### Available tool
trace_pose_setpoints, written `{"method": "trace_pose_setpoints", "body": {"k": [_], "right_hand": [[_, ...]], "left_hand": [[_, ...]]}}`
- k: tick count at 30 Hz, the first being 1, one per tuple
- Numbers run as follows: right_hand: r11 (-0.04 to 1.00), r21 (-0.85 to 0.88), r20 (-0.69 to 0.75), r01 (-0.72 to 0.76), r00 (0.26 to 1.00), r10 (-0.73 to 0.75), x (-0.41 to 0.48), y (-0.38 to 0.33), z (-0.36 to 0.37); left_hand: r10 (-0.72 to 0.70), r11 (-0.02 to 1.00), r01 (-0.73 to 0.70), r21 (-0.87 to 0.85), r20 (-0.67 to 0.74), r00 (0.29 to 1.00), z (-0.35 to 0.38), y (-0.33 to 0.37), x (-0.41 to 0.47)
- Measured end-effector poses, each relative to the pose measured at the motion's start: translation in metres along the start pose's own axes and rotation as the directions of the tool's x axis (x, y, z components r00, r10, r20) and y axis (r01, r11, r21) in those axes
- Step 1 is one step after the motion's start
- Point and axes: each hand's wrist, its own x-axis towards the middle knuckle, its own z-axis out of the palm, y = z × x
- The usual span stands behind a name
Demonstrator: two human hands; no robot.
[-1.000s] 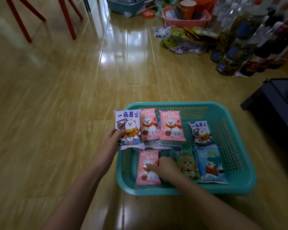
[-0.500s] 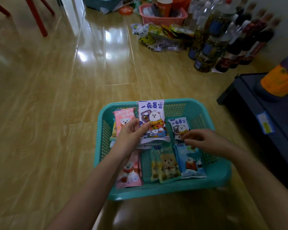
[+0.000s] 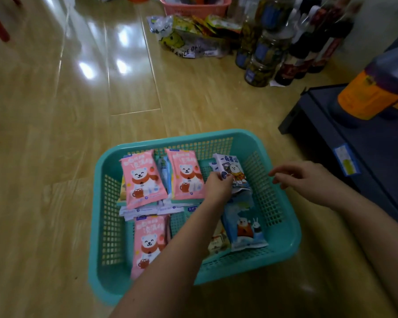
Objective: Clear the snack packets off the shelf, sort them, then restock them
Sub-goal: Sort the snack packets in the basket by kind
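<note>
A teal basket point(image 3: 285, 244) stands on the wooden floor and holds several snack packets. Three pink bear packets point(image 3: 143, 180) lie at its left and middle, over white-edged packets. A blue bear-and-rabbit packet point(image 3: 245, 228) lies at the front right. My left hand point(image 3: 218, 187) reaches across the basket and grips a purple-and-white bear packet point(image 3: 232, 171) at the back right, above another like it. My right hand point(image 3: 301, 177) hovers over the right rim, fingers apart, holding nothing.
A dark low shelf point(image 3: 345, 143) stands to the right with an orange-labelled bottle point(image 3: 377, 88) on it. Jars and dark bottles point(image 3: 274, 47) crowd the floor behind. Loose snack bags point(image 3: 186, 35) and a pink basket point(image 3: 193, 5) lie at the back.
My left hand carried the purple-and-white packet from the basket's left edge across to its back right corner. My right hand left the front packets and moved to the right rim.
</note>
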Motion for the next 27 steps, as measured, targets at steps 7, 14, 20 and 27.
{"method": "trace_pose_setpoints", "body": {"k": [7, 14, 20, 27], "right_hand": [[1.0, -0.016, 0.027, -0.008, 1.0, 0.009, 0.003, -0.005, 0.009], [0.995, 0.092, -0.07, 0.026, 0.997, -0.02, 0.026, -0.036, 0.054], [0.993, 0.06, -0.021, -0.097, 0.995, 0.099, 0.056, -0.048, 0.109], [0.97, 0.162, -0.062, -0.179, 0.98, 0.191, 0.072, -0.057, 0.134]], "left_hand": [[0.005, 0.984, -0.029, 0.174, 0.136, 0.991, -0.008, 0.005, -0.001], [0.301, 0.932, -0.303, 0.197, 0.04, 0.953, -0.058, 0.011, -0.046], [0.515, 0.816, -0.247, 0.523, -0.463, 0.721, -0.145, -0.022, -0.053], [0.375, 0.837, -0.082, 0.54, -0.458, 0.806, -0.174, -0.039, -0.038]]}}
